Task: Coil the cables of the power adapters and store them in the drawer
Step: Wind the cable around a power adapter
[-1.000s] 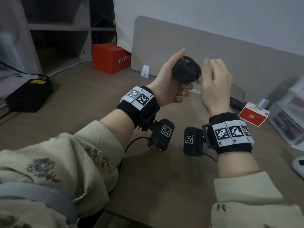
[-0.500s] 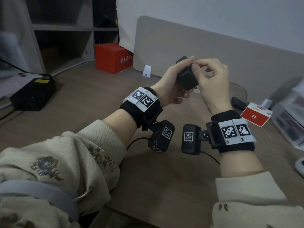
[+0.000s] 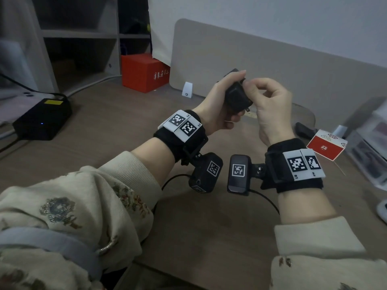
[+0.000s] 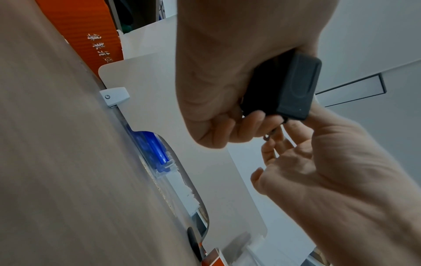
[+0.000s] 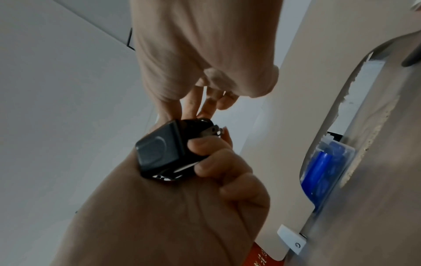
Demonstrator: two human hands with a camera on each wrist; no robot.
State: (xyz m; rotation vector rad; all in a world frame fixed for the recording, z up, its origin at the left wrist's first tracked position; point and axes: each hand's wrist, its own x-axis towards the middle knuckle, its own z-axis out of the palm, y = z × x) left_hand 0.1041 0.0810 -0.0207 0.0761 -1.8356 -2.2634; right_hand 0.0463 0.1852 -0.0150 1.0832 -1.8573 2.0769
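A small black power adapter (image 3: 237, 97) with its thin cable wound round the body is held up above the desk. My left hand (image 3: 217, 105) grips it, thumb along the top and fingers curled underneath. Two metal prongs (image 5: 213, 131) stick out of one face. My right hand (image 3: 270, 105) meets it from the right, thumb and forefinger pinching the loose cable end (image 4: 271, 133) against the adapter; the other fingers are curled. From the left wrist the adapter (image 4: 296, 86) shows its smooth flat side. No drawer front is in view.
The wooden desk (image 3: 209, 227) lies below the hands, backed by a beige divider panel (image 3: 272, 59). A black box with a yellow label (image 3: 41, 118) sits far left and a red box (image 3: 144, 74) behind. A red-white carton (image 3: 325, 145) and clear plastic drawers (image 3: 372, 147) stand at the right.
The left hand has turned the adapter, so the coil no longer faces me. The right thumb and forefinger have moved onto its top edge and now pinch there.
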